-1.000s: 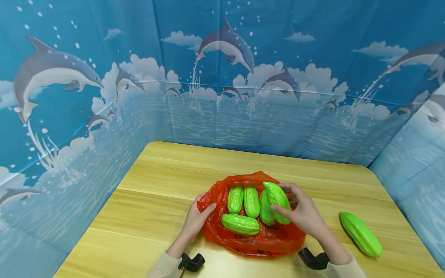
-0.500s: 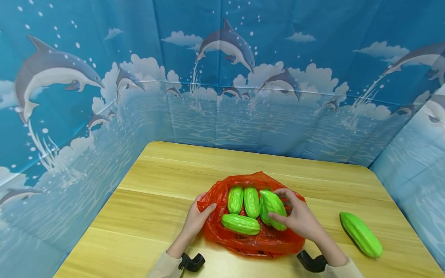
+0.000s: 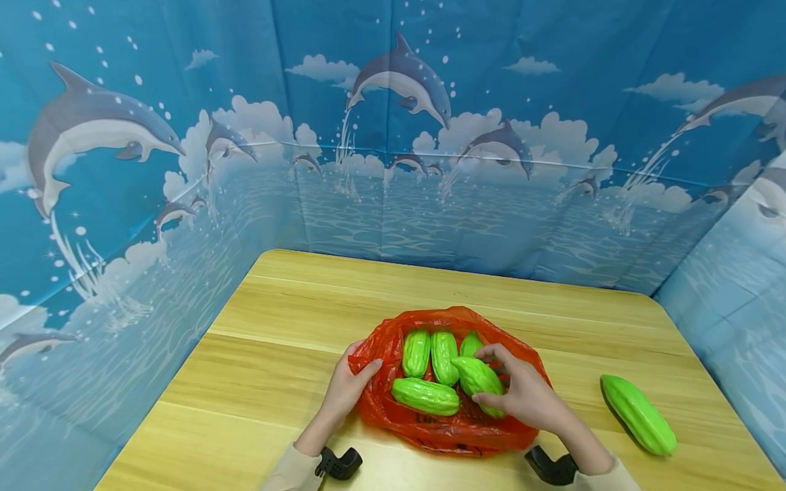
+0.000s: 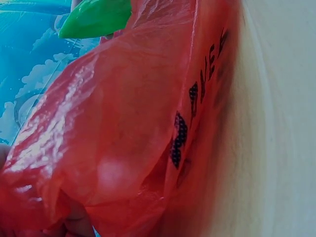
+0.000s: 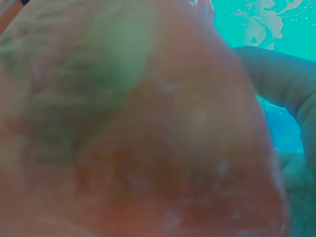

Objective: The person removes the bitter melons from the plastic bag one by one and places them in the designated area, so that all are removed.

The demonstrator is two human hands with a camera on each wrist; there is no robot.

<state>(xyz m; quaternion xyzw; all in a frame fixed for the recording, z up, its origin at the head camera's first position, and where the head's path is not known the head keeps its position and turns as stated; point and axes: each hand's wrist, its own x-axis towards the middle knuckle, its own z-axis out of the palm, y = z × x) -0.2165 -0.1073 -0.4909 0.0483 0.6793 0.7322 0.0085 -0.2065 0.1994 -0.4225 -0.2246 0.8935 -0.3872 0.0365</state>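
Observation:
A red plastic bag [image 3: 448,440] lies mouth-up on the wooden table, with several glossy green bitter melons [image 3: 425,396] inside. My left hand [image 3: 346,389] grips the bag's left rim, thumb inside; in the left wrist view the red film [image 4: 113,113] covers most of that hand. Over the bag's right part, my right hand [image 3: 528,392] holds one bitter melon [image 3: 479,383] between thumb and fingers, its pointed tip toward the upper left. Another bitter melon [image 3: 471,343] lies partly hidden behind it. In the right wrist view the blurred bag film [image 5: 187,148] hides much of the grip.
One more bitter melon [image 3: 638,414] lies on the table [image 3: 245,382] to the right of the bag. A blue dolphin-print curtain [image 3: 491,225] stands behind and at both sides of the table. Black wrist cameras [image 3: 340,464] sit on both wrists.
My right hand has lowered its bitter melon into the bag and turned it, so the tip points left, uncovering the one behind. The left hand stays at the rim.

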